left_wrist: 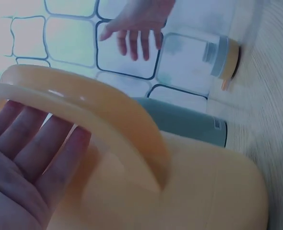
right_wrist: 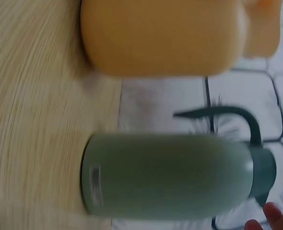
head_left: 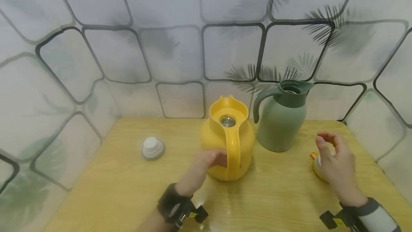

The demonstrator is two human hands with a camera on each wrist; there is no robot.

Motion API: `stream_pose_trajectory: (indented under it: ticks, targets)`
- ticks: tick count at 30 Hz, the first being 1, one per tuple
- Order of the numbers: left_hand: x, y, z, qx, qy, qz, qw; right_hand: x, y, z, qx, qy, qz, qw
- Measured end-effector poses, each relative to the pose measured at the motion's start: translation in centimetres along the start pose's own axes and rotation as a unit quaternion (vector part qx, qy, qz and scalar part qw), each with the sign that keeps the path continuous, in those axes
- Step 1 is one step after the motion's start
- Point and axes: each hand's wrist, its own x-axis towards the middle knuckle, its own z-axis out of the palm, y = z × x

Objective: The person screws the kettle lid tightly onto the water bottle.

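A yellow vacuum jug point(head_left: 246, 142) stands upright and lidless in the middle of the table, its handle point(head_left: 233, 149) facing me. My left hand point(head_left: 197, 171) has its fingers inside the handle loop; in the left wrist view these fingers look nearly straight, palm showing, not wrapped round it. At the right, my right hand point(head_left: 341, 169) is raised with fingers loosely bent, holding nothing. Below it sits a yellow lid point(head_left: 317, 170) with a white top and an orange loop, partly hidden in the head view. The left wrist view shows this hand point(left_wrist: 144, 21) apart from the lid point(left_wrist: 225, 57).
A green vacuum jug point(head_left: 283, 124), also lidless, stands behind and right of the yellow one, handle toward the left. On the table's left lies a white stopper point(head_left: 152, 148) on a grey base. Patterned covering point(head_left: 180, 99) encloses the wooden table point(head_left: 128, 189) at back and sides.
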Motion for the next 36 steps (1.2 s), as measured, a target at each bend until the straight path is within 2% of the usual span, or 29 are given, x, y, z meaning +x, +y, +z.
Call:
stream_pose_trajectory:
  ticks: [3,5,8,10,13,18,22,26,31,36]
  targets:
    - [0.0,-0.2,0.7,-0.032,-0.022,0.012,0.9992,0.5,1.8,-1.1,-0.022,-0.013,0.018,0.9995]
    - [-0.1,-0.3,1.4,-0.053,-0.032,0.006,0.998,0.7,3.0,-1.6,-0.035,-0.027,0.034,0.9985]
    - [-0.1,-0.7,2.4,-0.067,-0.026,-0.014,0.9973,0.8,4.2,-2.3,-0.049,-0.057,0.058,0.9954]
    - [-0.1,-1.0,3.1,-0.07,-0.011,-0.019,0.9973,0.8,4.9,-2.5,-0.06,-0.079,0.067,0.9928]
    - [-0.1,-1.4,3.8,-0.077,0.02,-0.02,0.9966,0.7,5.8,-2.8,-0.073,-0.107,0.058,0.9899]
    - [0.3,-1.7,4.7,-0.109,0.047,-0.018,0.9928,0.5,7.6,-3.2,-0.095,-0.128,0.047,0.9861]
    - [0.3,-2.5,5.4,-0.092,0.076,0.019,0.9927,0.4,8.6,-3.4,-0.101,-0.136,0.052,0.9842]
    - [0.4,-3.1,6.1,-0.059,0.136,0.045,0.9879,0.7,9.2,-3.5,-0.105,-0.145,0.055,0.9822]
    - [0.8,-3.2,7.0,-0.056,0.202,0.03,0.9774,0.9,9.6,-3.7,-0.115,-0.14,0.055,0.9818]
    - [1.1,-3.2,7.3,-0.06,0.222,0.022,0.9729,0.6,10.2,-4.0,-0.13,-0.126,0.056,0.9819]
